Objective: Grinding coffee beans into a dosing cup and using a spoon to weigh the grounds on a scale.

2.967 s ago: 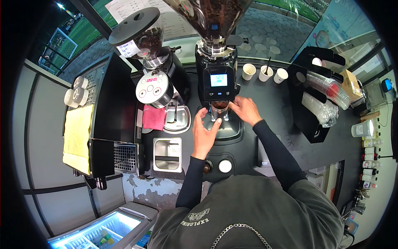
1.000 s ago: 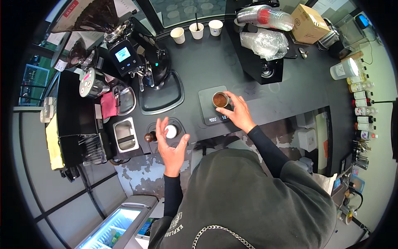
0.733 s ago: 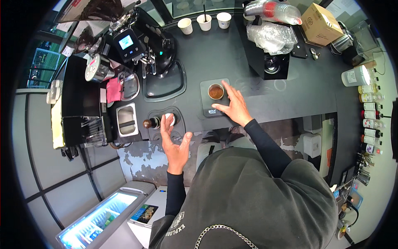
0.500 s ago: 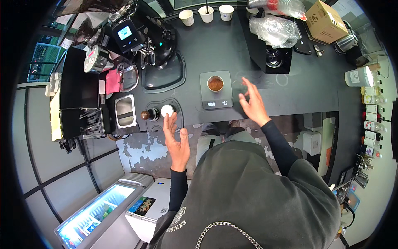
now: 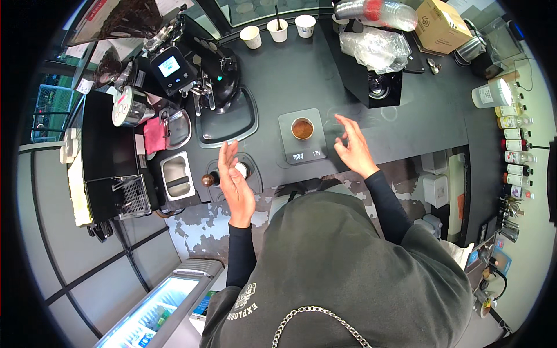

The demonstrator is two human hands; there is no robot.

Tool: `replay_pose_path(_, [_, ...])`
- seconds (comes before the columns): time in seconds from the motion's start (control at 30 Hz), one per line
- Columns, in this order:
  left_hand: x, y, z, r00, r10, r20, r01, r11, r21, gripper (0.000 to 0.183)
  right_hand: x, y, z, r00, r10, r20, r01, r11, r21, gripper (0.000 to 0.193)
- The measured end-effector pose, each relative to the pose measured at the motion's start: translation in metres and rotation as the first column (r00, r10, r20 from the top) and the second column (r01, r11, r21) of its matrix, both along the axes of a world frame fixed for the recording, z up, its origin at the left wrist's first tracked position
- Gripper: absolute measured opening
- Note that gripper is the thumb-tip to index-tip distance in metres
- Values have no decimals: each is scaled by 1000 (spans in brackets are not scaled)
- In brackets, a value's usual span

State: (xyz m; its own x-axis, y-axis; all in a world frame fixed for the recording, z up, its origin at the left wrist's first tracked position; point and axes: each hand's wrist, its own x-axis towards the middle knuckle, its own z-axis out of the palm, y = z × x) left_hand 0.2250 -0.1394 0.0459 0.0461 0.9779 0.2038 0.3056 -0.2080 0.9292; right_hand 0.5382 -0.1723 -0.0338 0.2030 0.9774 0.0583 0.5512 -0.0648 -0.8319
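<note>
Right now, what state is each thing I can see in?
Small round cup: upright, brown grounds inside
Scale: display lit
Grinder screen: lit
Left hand: open
Right hand: open, beside the scale
Paper cups: upright, middle one holding a black stick
Clear plastic cups: stacked, lying sideways

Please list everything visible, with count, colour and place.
Counter: 1, black, middle
Scale: 1, grey, on counter
Cup: 1, pale rim, holding brown grounds, on scale
Tamper: 1, brown handle, front left
Grinders: 2, black and silver, back left
Bin: 1, silver, left
Cloths: 2, pink and yellow, left
Paper cups: 3, white, back
Plastic cups: several, clear, back right
Box: 1, brown, back right
Bottles: several, mixed, right
Cooler: 1, grey, lower left
Left hand: 1, bare, near tamper
Right hand: 1, bare, beside scale
</note>
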Motion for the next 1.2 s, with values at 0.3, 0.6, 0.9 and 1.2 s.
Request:
replay_pose_path(0.3, [-32,49,-6,958,-215,-189,203,976,-78,66,-92,76,37,973,232,15,-219,936,-274,66])
replay_pose_path(0.6, [-94,132,1,996,-12,-91,18,997,72,78,-194,193,72,671,386,-633,-468,883,41,67])
replay_pose_path(0.9, [-106,179,-17,996,84,-6,-84,995,44,65,-213,253,39,973,75,-217,-87,995,-44,21])
replay_pose_path(1.2, [-90,202,-41,988,139,60,-143,987,67,64,-228,304,29,990,144,9,-144,989,26,26])
